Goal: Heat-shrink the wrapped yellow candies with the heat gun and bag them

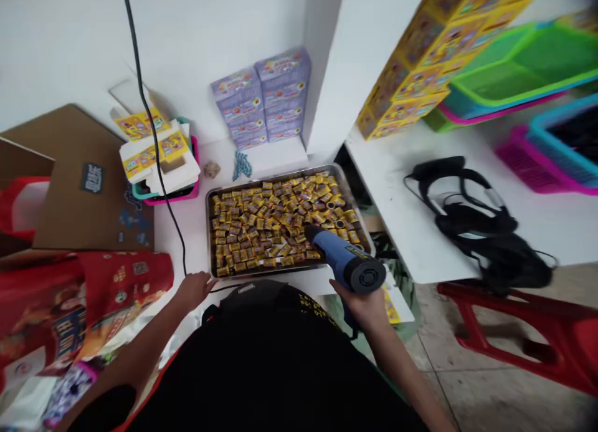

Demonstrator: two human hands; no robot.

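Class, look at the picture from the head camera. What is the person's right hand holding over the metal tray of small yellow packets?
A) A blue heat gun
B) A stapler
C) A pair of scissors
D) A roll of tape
A. The right hand grips a blue heat gun, its nozzle pointing at the small yellow packets in the metal tray.

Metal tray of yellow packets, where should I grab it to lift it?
Take the metal tray by its left and right rims, one hand coming in from each side: the raised lip gives an edge to hold, while the yellow packets fill the middle. First free the right hand, which holds the blue heat gun over the near right corner.
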